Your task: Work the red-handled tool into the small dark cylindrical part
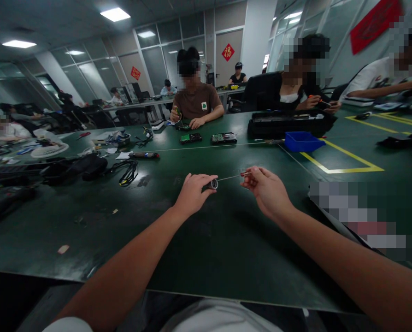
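Over the green table (199, 249), my left hand (192, 193) pinches a small dark cylindrical part (214, 184) between thumb and fingers. A round, pale metallic rim shows at its end, facing me. My right hand (270, 189) is closed on a thin screwdriver (231, 177) with a reddish handle end. Its slender metal shaft points left, and the tip comes up to the cylindrical part near my left fingertips. Whether the tip touches the part I cannot tell.
Two hard drives (224, 137) lie across the table before a seated person (197, 103). A blue bin (303, 141) stands at right, beside a long black case (291, 123). Black cables (128, 173) and a pen-like tool (144, 155) lie at left.
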`<state>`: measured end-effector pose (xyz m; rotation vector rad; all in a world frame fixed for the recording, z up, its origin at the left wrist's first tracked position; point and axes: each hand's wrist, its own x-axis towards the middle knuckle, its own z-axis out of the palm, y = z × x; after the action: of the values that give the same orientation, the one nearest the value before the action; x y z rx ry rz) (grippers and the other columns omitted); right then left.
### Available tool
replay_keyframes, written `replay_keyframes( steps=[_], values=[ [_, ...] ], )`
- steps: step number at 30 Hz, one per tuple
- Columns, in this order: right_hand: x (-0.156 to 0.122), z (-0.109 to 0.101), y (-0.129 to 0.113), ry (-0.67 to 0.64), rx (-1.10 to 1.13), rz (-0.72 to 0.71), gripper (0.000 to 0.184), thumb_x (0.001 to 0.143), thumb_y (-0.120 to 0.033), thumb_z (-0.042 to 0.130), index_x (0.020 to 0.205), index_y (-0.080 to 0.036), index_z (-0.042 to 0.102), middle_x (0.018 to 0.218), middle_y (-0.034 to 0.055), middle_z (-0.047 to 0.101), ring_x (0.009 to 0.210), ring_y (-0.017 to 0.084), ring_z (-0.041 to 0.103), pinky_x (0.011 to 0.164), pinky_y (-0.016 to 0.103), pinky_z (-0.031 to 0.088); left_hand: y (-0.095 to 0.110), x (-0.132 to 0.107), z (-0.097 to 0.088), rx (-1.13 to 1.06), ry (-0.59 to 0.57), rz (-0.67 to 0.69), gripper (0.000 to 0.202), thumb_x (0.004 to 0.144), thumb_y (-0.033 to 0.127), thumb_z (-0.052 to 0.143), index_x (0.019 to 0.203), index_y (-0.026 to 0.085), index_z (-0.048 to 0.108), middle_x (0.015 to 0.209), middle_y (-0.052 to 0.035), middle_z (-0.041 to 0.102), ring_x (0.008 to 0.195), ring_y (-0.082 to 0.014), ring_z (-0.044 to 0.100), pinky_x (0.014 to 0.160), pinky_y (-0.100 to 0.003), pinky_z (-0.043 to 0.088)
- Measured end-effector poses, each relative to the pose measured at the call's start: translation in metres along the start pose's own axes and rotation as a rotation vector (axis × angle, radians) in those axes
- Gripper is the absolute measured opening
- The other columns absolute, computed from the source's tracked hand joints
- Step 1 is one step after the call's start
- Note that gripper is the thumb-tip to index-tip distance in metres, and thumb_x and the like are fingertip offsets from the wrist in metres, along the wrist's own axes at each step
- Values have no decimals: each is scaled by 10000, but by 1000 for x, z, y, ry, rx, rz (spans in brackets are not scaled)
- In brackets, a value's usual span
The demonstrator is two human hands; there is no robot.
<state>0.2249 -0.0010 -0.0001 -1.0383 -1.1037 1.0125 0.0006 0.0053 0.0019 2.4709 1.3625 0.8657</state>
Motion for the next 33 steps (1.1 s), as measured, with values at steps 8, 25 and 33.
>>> replay_keyframes(
  steps=[8,25,33],
  values=[
    [-6,2,-6,-15,-164,-79,263,902,-455,577,918,-200,641,794,32,664,708,170,622,708,359,541,0,3,2,-4,23,-1,418,878,240,693,1286,290,621,1259,-47,668,1182,-240,578,1120,-534,310],
    [-18,8,-22,-55,-396,-230,207,950,-396,507,956,-212,600,828,59,705,758,204,671,726,369,527,5,2,-2,-13,73,20,379,870,182,683,1231,294,673,1166,-43,658,1074,-223,573,964,-416,444],
    [-19,8,-22,-58,-429,-247,227,954,-405,505,965,-202,608,829,60,705,756,205,665,721,369,517,-3,1,5,-61,109,9,407,850,195,716,1244,283,667,1161,-50,653,1087,-223,577,963,-411,454]
  ],
)
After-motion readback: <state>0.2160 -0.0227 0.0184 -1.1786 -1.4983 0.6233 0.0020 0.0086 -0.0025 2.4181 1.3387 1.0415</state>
